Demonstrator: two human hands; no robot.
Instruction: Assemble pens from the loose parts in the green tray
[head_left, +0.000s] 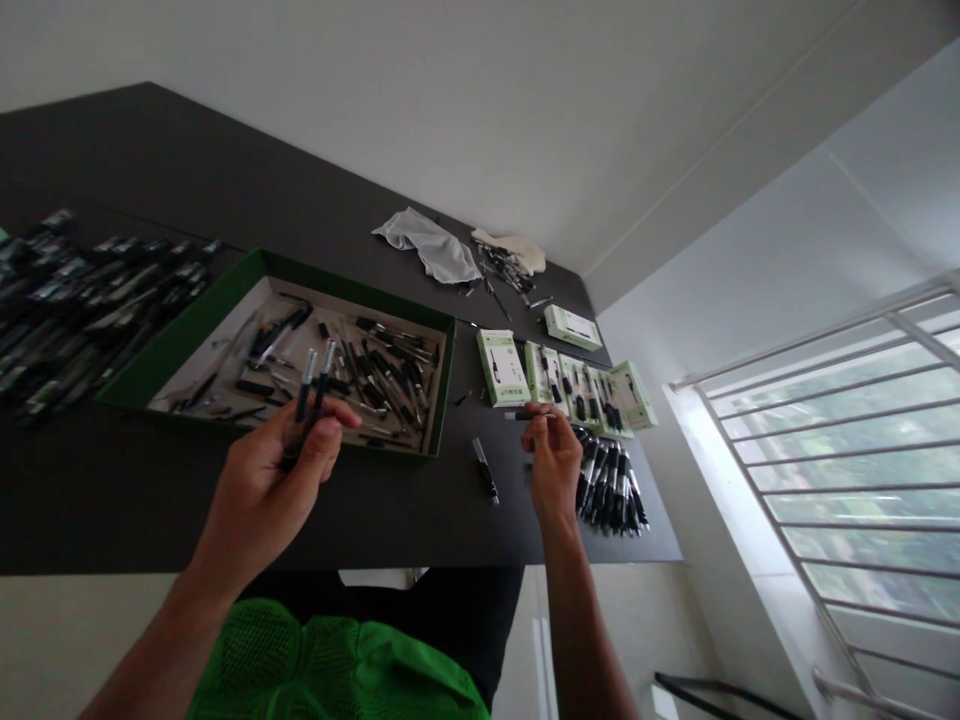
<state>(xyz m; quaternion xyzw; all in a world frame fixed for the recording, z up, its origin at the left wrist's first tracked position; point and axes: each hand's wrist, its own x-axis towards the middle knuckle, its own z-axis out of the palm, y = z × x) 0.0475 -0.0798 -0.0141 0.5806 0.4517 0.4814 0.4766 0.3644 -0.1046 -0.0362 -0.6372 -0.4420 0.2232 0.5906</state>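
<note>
My left hand (pixel 281 475) is closed around a couple of dark pens (pixel 304 395), held upright in front of the green tray (pixel 345 287). Loose pens and pen parts (pixel 386 380) lie spread over the tray's pale bottom. On the right, my right hand (pixel 553 450) pinches a single pen (pixel 517 415), which lies level and points left, close to a light green box (pixel 502 368). Between my hands a lone pen (pixel 485 470) rests on the dark table. Just right of my right hand is a bundle of black pens (pixel 613 485).
A big heap of pens (pixel 97 310) covers the table's left side. Open pen boxes (pixel 589 390) and a closed box (pixel 572 327) stand at the right. Toward the wall lie a white plastic bag (pixel 431 245), a cloth (pixel 517 250) and small parts. A barred window (pixel 847 460) is at right.
</note>
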